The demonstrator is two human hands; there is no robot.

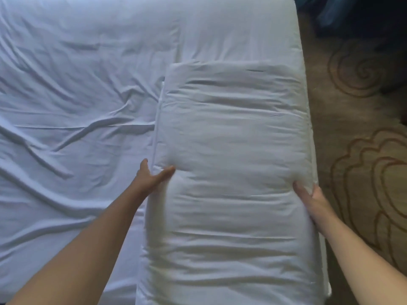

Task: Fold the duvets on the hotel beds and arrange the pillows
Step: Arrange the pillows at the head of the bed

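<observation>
A long white pillow (233, 172) lies lengthwise along the right edge of the bed, running away from me. My left hand (152, 176) grips its left side, thumb on top and fingers spread at the seam. On the opposite side my right hand (308, 195) holds the pillow's right edge, its fingers pressed into the fabric by the mattress border. Beneath the pillow a smoother white duvet layer (237, 34) stretches toward the far end.
A wrinkled white sheet (72, 111) covers the bed to the left of the pillow. Patterned brown carpet (361, 139) runs along the bed's right side. Something dark blue (352, 14) sits on the floor at the top right.
</observation>
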